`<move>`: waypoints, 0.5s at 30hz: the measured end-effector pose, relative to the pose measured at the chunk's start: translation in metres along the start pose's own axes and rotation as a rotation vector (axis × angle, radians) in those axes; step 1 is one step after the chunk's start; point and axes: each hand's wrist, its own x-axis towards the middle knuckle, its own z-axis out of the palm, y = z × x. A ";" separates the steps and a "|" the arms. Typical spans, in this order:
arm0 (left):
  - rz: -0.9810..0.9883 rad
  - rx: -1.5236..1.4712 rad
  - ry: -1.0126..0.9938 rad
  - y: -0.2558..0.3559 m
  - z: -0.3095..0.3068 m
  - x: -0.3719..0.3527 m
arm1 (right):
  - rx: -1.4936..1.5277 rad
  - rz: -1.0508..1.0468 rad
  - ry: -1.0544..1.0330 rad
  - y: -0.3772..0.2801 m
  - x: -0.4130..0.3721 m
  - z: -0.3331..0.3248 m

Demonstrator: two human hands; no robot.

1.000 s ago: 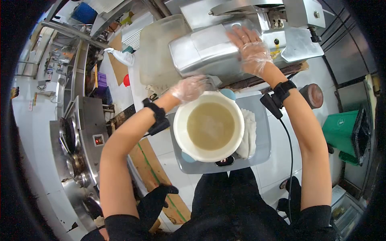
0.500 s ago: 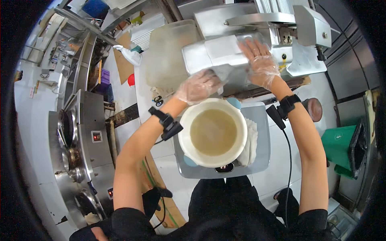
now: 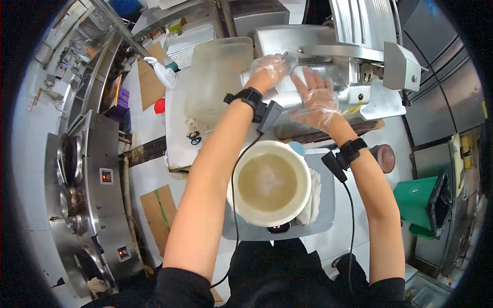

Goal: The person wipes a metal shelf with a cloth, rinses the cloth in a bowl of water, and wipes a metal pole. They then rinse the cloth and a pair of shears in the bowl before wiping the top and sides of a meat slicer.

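A clear plastic glove covers my left hand (image 3: 271,68), which is bent over the far left part of a silver metal machine (image 3: 328,105); its fingers are curled, and what they hold, if anything, is unclear. My right hand (image 3: 317,100), also gloved, lies with spread fingers on the machine's metal top. Nearer to me, a white bowl (image 3: 306,192) of cloudy yellowish liquid (image 3: 267,182) stands on a grey scale or tray (image 3: 328,215). A white cloth (image 3: 310,205) lies at the bowl's right side.
Left of the machine stands a translucent plastic bin (image 3: 215,77), with black scissors (image 3: 194,137) on the white table (image 3: 179,115). A green trash bin (image 3: 413,203) is at the right. Steel stoves (image 3: 110,200) line the left.
My left hand has moved forward from beside the bowl onto the machine's far side. My right hand stays on the machine, slightly lower in view. The camera view has shifted.
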 end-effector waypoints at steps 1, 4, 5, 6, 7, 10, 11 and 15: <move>0.045 -0.041 -0.104 -0.009 -0.004 0.005 | 0.029 0.009 -0.004 -0.001 0.000 -0.001; 0.023 -0.270 -0.012 -0.032 -0.006 -0.015 | 0.027 -0.008 0.042 0.001 0.000 0.006; -0.007 -0.288 -0.033 -0.043 -0.007 -0.017 | 0.027 -0.011 0.042 0.001 0.001 0.008; -0.009 -0.287 -0.033 -0.049 -0.011 -0.024 | 0.012 -0.004 0.042 0.000 0.001 0.008; 0.042 -0.303 0.027 -0.053 -0.016 -0.033 | -0.004 0.004 0.043 -0.001 0.001 0.009; 0.069 -0.269 0.105 -0.055 -0.020 -0.061 | -0.029 0.003 0.034 -0.001 0.001 0.010; 0.044 -0.221 0.122 -0.054 -0.019 -0.071 | -0.029 0.002 0.033 -0.001 0.002 0.010; 0.212 -0.005 0.208 -0.029 -0.010 -0.106 | -0.080 0.032 -0.037 -0.005 0.001 0.000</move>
